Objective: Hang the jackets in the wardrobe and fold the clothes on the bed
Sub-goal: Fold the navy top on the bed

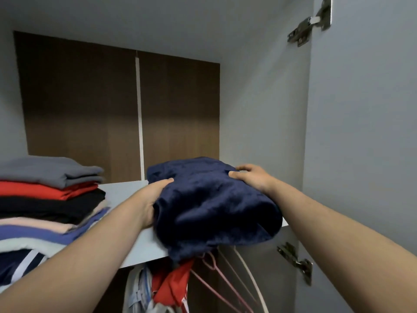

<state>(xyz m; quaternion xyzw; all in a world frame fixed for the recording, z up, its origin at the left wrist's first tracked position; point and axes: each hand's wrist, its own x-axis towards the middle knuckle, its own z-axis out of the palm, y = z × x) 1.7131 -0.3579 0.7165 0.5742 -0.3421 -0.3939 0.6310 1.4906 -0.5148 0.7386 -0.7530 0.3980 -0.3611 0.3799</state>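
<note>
A folded navy blue garment (209,204) lies on the wardrobe's upper shelf (126,190), its near end hanging over the shelf's front edge. My left hand (153,197) grips its left side, thumb on top and fingers hidden beneath the cloth. On its far right corner my right hand (250,177) curls over the fabric. Under the shelf hang a red jacket (171,288) and a white-and-blue one (137,290).
A tall stack of folded clothes (49,199), grey on top, then red, black, pink and blue, fills the shelf's left part. Pink and white empty hangers (225,281) hang below at right. The open wardrobe door (361,132) with metal hinges stands at right.
</note>
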